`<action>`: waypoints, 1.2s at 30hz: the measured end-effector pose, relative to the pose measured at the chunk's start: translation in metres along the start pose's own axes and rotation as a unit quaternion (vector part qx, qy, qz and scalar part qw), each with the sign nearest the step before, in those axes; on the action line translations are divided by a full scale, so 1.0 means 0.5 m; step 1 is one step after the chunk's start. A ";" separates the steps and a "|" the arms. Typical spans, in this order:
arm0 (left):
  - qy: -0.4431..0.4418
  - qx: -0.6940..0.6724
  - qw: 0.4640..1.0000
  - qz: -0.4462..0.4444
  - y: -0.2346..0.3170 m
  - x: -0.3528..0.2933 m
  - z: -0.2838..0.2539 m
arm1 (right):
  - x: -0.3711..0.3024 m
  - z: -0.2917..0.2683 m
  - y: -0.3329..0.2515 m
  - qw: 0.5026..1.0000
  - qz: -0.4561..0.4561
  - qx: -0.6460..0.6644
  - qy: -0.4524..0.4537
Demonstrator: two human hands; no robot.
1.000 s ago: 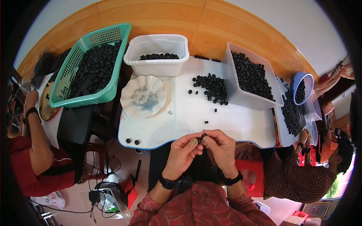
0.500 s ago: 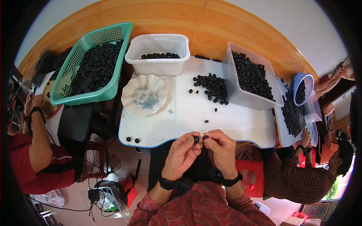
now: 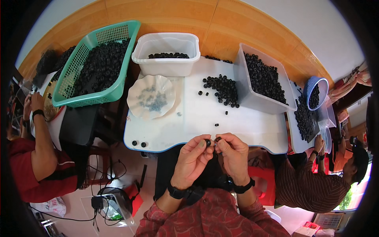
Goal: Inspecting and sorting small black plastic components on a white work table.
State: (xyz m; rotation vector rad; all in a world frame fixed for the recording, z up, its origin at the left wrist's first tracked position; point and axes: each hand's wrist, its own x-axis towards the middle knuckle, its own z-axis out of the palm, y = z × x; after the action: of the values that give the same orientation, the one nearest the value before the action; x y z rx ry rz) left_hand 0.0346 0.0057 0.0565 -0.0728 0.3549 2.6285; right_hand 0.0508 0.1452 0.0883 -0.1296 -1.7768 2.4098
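Observation:
Just past the near edge of the table, both my hands meet in front of my body. A small round black piece with a hole in it [image 3: 207, 143] is pinched between the thumb and fingers of my left hand [image 3: 190, 160]. My right hand [image 3: 233, 157] pinches a smaller dark piece [image 3: 217, 139], mostly hidden by the fingertips. The two pieces are close together; whether they touch I cannot tell. Beyond, a heap of similar black pieces [image 3: 224, 90] lies on the white table [image 3: 169, 132]. A scalloped white plate [image 3: 136, 96] holds small translucent bits.
Along the back stand a green basket [image 3: 114, 94], a white tub [image 3: 167, 68] and a clear bin [image 3: 252, 94], each with black pieces. Two loose pieces [image 3: 139, 143] sit at the table's near left edge. Other people work at left [image 3: 41, 158] and right [image 3: 312, 181]. Cables [image 3: 98, 213] cross the floor.
Both hands have shifted slightly up, and the two pieces are a little closer together. The right fingers have turned the smaller piece somewhat. Everything on the table stays put.

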 end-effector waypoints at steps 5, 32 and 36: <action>-0.009 0.012 1.000 0.014 -0.001 0.002 -0.003 | 0.002 0.003 0.000 1.000 -0.001 -0.004 -0.008; -0.015 0.010 0.999 0.028 0.004 -0.008 -0.007 | -0.011 0.026 0.008 0.996 -0.058 -0.060 -0.012; -0.011 0.026 0.999 0.042 0.004 -0.011 -0.009 | -0.013 0.031 0.012 0.996 -0.061 -0.058 -0.010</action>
State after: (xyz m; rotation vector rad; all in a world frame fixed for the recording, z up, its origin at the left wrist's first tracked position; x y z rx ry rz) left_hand 0.0383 0.0005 0.0530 -0.0115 0.4272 2.6981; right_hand 0.0543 0.1279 0.0870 -0.0091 -1.8755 2.2327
